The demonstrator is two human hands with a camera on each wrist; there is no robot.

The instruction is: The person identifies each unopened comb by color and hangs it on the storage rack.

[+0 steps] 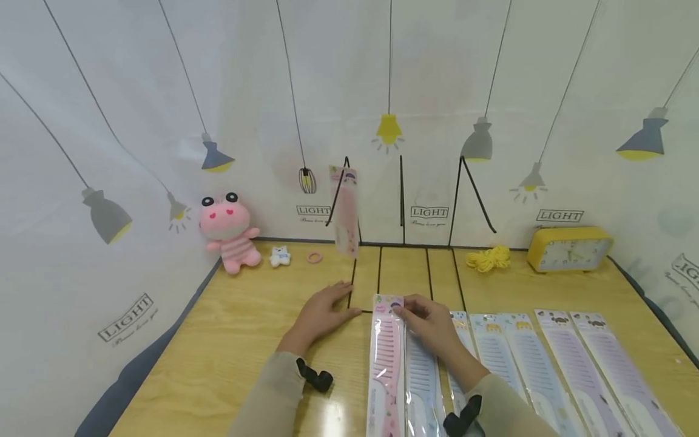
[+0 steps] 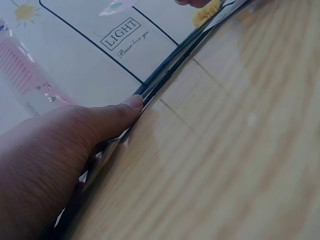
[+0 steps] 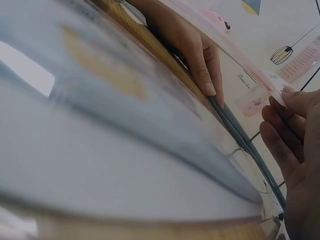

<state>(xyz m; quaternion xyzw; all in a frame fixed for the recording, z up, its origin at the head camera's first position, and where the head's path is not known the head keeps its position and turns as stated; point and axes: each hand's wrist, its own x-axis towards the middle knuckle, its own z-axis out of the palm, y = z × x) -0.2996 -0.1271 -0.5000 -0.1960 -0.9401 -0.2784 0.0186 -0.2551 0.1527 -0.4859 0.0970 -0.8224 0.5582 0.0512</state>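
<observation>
My right hand point(image 1: 435, 323) pinches the top of a pink comb in a clear packet point(image 1: 386, 370), between thumb and fingers. In the right wrist view the packet's top edge sits under the right thumb point(image 3: 299, 101). My left hand point(image 1: 323, 312) lies by the front left corner of a black wire rack point(image 1: 401, 191), its fingers extended and its thumb touching the rack's base. Another packaged pink comb point(image 1: 346, 212) hangs on the rack's left hook. A packaged blue comb point(image 1: 423, 382) lies right beside the pink one, partly under my right hand.
More packaged blue combs point(image 1: 494, 352) and purple combs point(image 1: 581, 364) lie in a row to the right. Along the back stand a pink plush toy point(image 1: 232, 233), a small white bear figure point(image 1: 280, 256), a pink ring point(image 1: 314, 257), a yellow yarn bundle point(image 1: 488, 260) and a yellow clock point(image 1: 570, 249).
</observation>
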